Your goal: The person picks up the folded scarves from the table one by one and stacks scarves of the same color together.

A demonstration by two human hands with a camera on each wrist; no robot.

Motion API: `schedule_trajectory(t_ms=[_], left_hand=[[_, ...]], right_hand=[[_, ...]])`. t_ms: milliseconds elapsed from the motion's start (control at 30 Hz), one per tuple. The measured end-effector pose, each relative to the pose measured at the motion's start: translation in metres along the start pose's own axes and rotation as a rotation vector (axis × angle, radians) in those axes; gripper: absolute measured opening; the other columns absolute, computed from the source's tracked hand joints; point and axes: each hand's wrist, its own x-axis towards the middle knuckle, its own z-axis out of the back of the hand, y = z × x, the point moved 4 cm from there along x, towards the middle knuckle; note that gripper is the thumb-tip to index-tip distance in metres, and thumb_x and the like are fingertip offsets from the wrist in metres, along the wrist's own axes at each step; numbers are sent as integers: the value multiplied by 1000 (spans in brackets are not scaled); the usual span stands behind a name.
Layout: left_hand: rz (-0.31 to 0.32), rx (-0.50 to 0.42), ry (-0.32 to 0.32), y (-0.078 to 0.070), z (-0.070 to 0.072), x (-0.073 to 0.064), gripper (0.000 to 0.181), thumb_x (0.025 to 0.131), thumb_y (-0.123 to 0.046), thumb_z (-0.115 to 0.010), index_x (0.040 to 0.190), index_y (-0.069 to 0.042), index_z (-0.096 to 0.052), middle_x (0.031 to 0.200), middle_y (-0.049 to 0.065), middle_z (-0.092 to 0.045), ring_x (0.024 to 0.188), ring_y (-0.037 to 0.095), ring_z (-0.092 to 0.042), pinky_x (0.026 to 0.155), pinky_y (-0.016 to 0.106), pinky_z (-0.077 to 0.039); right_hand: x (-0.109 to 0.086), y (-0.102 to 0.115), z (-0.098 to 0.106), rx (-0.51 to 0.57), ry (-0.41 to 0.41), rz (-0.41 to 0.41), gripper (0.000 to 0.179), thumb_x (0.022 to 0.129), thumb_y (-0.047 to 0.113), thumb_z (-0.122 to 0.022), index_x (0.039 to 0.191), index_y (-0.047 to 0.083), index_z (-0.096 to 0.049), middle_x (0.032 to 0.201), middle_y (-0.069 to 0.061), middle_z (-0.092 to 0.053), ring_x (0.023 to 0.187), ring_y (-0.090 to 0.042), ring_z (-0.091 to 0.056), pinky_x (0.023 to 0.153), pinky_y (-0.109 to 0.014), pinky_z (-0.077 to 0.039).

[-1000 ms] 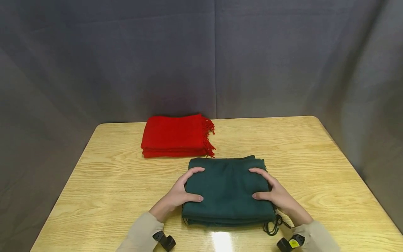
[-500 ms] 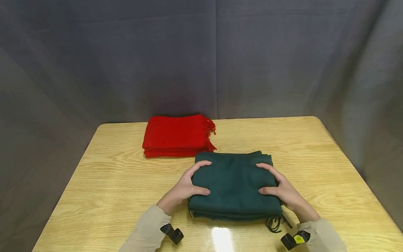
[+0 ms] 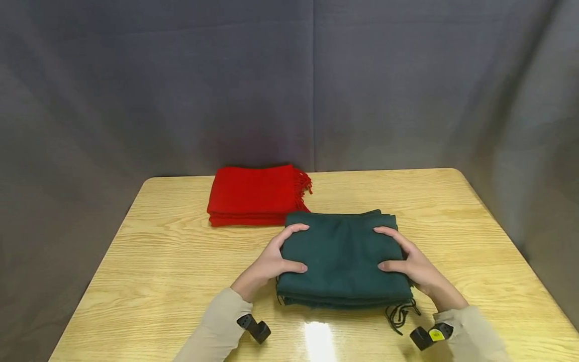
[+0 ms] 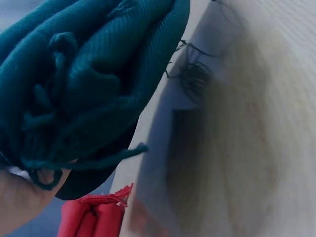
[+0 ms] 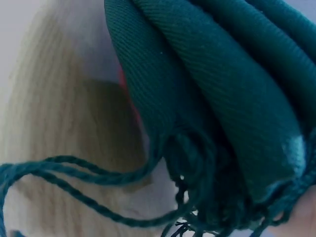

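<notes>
A folded dark green scarf (image 3: 341, 256) is held between both hands, thumbs and fingers on its top. My left hand (image 3: 273, 259) grips its left side, and my right hand (image 3: 416, 264) grips the right side. In the left wrist view the green scarf (image 4: 108, 74) hangs over the table with a gap and a shadow under it. Its thick folds and loose fringe cords (image 5: 103, 177) show in the right wrist view. The fingers under the scarf are hidden. Behind it and to the left lies a folded red scarf (image 3: 253, 193), its fringe toward the right.
The wooden table (image 3: 167, 261) carries both scarves, with the red one near the back edge. A grey curtain (image 3: 226, 90) hangs behind and along the sides. Black wrist cameras (image 3: 260, 332) sit on both sleeves.
Both hands have carried the green scarf away from the body and a little to the right. In the head view it now overlaps the red scarf's near right corner. The grip looks unchanged.
</notes>
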Motion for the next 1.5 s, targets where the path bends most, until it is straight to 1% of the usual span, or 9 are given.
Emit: schedule_trajectory(t_ms=[200, 333, 467, 633, 900, 1133, 1267, 1367, 1500], left_hand=[[-44, -17, 4, -9, -3, 12, 77, 64, 9, -72, 131, -19, -45, 126, 7, -45, 108, 25, -45, 90, 39, -40], [-60, -16, 13, -14, -2, 18, 77, 65, 10, -71, 131, -19, -45, 126, 6, -45, 108, 24, -46, 89, 38, -41], [-81, -17, 27, -18, -2, 24, 77, 66, 10, -71, 132, -18, -44, 125, 8, -46, 108, 24, -47, 89, 38, -42], [-109, -10, 22, -23, -1, 32, 77, 65, 10, -71, 132, -15, -43, 125, 9, -45, 107, 25, -47, 88, 38, -42], [-90, -2, 2, -33, 2, 52, 76, 66, 9, -71, 133, -14, -42, 127, 9, -43, 108, 23, -45, 89, 37, -41], [-119, 2, 0, -42, 4, 68, 76, 67, 11, -70, 133, -13, -42, 126, 10, -45, 107, 24, -46, 89, 37, -41], [-121, 14, -10, -46, 6, 79, 75, 67, 11, -70, 132, -16, -44, 125, 8, -45, 107, 24, -47, 88, 38, -42], [-121, 40, -19, -51, 8, 87, 74, 67, 9, -70, 131, -19, -45, 125, 6, -45, 107, 23, -46, 88, 37, -42], [-111, 37, -24, -56, 9, 95, 72, 68, 8, -70, 130, -20, -45, 125, 4, -45, 107, 23, -46, 87, 36, -43]], right_hand=[[3, 8, 10, 16, 5, 14, 69, 81, -7, -59, 139, 17, -32, 127, -12, -32, 108, -17, -48, 79, -38, -50], [6, 13, 15, 11, -5, 9, 68, 81, -7, -59, 139, 19, -33, 127, -9, -34, 108, -16, -48, 79, -38, -50], [9, 19, 20, 12, -11, 12, 68, 81, -7, -59, 139, 18, -33, 127, -9, -35, 108, -15, -49, 78, -37, -50], [14, 24, 25, 13, -26, -10, 68, 81, -6, -60, 138, 20, -34, 129, -11, -32, 108, -15, -48, 78, -38, -50], [25, 35, 39, -17, -62, -17, 68, 81, -5, -60, 138, 22, -35, 132, -10, -27, 112, -14, -43, 80, -33, -49], [35, 46, 52, -32, -62, -6, 68, 81, -6, -59, 138, 22, -35, 134, -8, -25, 113, -15, -40, 80, -31, -49], [42, 53, 60, -44, -69, -6, 68, 82, -6, -59, 138, 23, -35, 137, -9, -22, 114, -17, -38, 79, -30, -50], [47, 57, 65, -45, -73, -5, 68, 82, -5, -59, 138, 23, -35, 138, -10, -20, 115, -20, -35, 79, -30, -50], [53, 63, 71, -45, -77, -10, 69, 82, -6, -59, 139, 24, -35, 141, -12, -17, 118, -22, -32, 80, -28, -49]])
